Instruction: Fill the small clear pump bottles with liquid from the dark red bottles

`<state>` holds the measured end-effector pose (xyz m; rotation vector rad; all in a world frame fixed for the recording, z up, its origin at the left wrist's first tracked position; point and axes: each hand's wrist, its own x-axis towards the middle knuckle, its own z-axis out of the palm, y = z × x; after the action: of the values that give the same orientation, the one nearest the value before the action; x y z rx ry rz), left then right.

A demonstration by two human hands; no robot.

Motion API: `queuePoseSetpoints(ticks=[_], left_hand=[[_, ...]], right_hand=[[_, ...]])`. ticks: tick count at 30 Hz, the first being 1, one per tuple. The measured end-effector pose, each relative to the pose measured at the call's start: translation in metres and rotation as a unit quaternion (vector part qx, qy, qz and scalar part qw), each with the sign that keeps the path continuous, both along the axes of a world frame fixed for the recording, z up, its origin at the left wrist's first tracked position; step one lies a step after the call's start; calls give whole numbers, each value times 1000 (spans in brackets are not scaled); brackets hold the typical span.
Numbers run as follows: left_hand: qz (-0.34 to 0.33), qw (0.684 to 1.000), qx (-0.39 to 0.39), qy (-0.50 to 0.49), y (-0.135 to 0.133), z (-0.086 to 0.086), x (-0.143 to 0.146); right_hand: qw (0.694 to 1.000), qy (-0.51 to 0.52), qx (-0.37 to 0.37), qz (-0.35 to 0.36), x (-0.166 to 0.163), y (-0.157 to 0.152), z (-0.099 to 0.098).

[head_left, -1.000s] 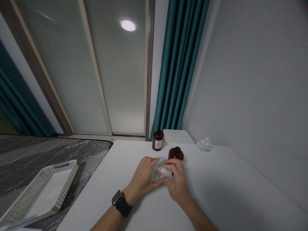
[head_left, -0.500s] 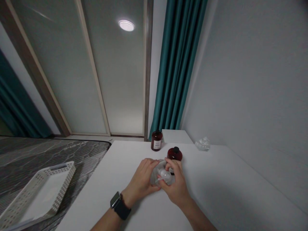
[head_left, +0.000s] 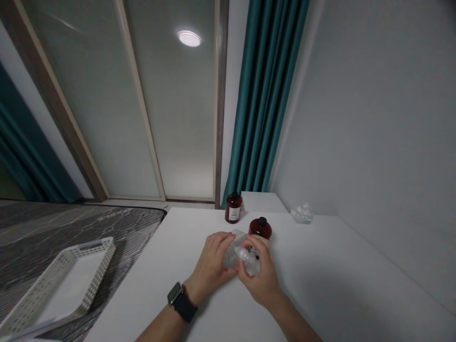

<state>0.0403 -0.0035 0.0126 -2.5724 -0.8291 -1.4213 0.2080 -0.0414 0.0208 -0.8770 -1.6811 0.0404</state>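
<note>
Both my hands grip a crinkled clear plastic bag with a small white pump head inside, just above the white table. My left hand, with a dark watch on its wrist, holds the bag's left side. My right hand pinches the bag's right side over the white part. Right behind my fingers stands a dark red bottle with a black cap. A second, smaller dark red bottle with a white label stands farther back.
A crumpled clear plastic wrapper lies at the back right of the table near the wall. A white perforated basket rests on the grey patterned bed at left. A teal curtain hangs behind the table.
My hands have shifted their grip on the bag slightly, and the bag has turned a little between my fingers. The bottles and the wrapper have not moved.
</note>
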Motion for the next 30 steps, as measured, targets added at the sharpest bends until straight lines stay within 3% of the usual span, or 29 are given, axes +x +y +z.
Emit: queuePoseSetpoints(ticks=[7, 10, 16, 30], left_hand=[[69, 994, 70, 38, 3, 4, -7], [80, 994, 64, 49, 2, 7, -10], [24, 992, -19, 120, 0, 15, -16], [9, 984, -42, 171, 1, 18, -17]], right_hand=[[1000, 14, -18, -20, 2, 3, -5], [1000, 13, -19, -10, 1, 3, -3], [999, -24, -37, -22, 5, 6, -4], [996, -50, -73, 5, 14, 8, 2]])
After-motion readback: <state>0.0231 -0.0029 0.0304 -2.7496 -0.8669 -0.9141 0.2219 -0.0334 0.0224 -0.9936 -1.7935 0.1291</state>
